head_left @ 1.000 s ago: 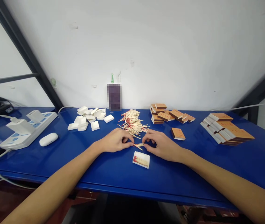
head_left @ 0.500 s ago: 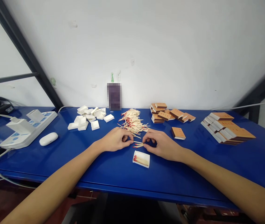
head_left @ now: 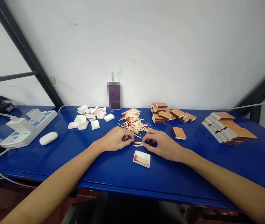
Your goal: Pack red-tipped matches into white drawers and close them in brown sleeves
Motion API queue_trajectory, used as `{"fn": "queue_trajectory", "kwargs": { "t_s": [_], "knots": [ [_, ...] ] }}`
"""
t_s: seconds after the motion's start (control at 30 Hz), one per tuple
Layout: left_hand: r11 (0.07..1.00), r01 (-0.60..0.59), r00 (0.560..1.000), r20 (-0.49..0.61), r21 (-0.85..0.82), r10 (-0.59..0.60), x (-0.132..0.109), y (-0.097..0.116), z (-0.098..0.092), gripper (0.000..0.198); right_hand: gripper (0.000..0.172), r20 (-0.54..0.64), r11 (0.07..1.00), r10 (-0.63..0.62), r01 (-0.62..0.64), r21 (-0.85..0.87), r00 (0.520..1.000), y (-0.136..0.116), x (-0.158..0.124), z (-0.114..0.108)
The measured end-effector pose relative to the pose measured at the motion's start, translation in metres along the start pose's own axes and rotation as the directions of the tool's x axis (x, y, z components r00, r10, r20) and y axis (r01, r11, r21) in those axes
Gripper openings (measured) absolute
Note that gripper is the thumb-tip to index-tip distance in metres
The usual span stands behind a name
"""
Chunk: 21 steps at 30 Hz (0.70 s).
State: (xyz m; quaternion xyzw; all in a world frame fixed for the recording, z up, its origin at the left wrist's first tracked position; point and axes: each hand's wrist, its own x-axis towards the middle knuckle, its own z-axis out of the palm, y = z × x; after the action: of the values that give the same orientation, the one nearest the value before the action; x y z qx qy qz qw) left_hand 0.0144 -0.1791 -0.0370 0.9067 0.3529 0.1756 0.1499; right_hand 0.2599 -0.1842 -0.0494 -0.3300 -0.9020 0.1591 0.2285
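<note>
My right hand (head_left: 158,143) pinches a few matches (head_left: 138,143) by their plain ends, their red heads pointing left. Just beyond those heads is my left hand (head_left: 118,139), thumb and forefinger curved with a small gap between the tips and no match visible in them. A white matchbox tray (head_left: 149,154) lies on the blue table below my fingers, partly filled with matches (head_left: 143,160), heads to the left. Behind both hands spreads a loose heap of matches (head_left: 133,121).
White empty trays (head_left: 82,119) lie in a heap at the back left. Orange matchbox sleeves (head_left: 165,115) are piled back right, one single sleeve (head_left: 179,133) nearer. Stacked matchboxes (head_left: 230,129) stand far right. A white earbud case (head_left: 48,138) and a power strip (head_left: 27,132) sit left.
The match that stretched between both hands now rests with the others in my right fingers, its head visible. My left fingertips have come off it; both hands have barely shifted.
</note>
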Motion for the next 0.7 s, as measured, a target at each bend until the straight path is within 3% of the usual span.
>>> {"fn": "queue_trajectory", "kwargs": {
  "t_s": [0.13,0.23,0.47,0.7],
  "knots": [
    [0.993,0.016,0.999,-0.054,0.114,-0.01,0.0,-0.003,-0.004,0.019,0.011,-0.004,1.0,0.01,-0.01,-0.008,1.0,-0.001,0.001,0.001],
    [0.989,0.032,0.999,-0.031,0.147,-0.027,-0.002,-0.003,-0.008,0.015,0.011,-0.008,1.0,0.013,-0.014,-0.01,1.0,-0.002,0.001,0.001],
    [1.0,0.019,0.998,0.063,0.01,-0.019,-0.005,0.005,-0.011,0.009,0.01,0.004,0.999,0.032,-0.032,-0.011,0.999,-0.003,-0.001,0.0],
    [0.999,0.004,0.997,0.08,-0.049,0.0,-0.003,0.008,-0.008,0.01,0.009,0.003,1.0,0.022,-0.022,-0.008,1.0,-0.002,-0.001,0.0]
  ]
}}
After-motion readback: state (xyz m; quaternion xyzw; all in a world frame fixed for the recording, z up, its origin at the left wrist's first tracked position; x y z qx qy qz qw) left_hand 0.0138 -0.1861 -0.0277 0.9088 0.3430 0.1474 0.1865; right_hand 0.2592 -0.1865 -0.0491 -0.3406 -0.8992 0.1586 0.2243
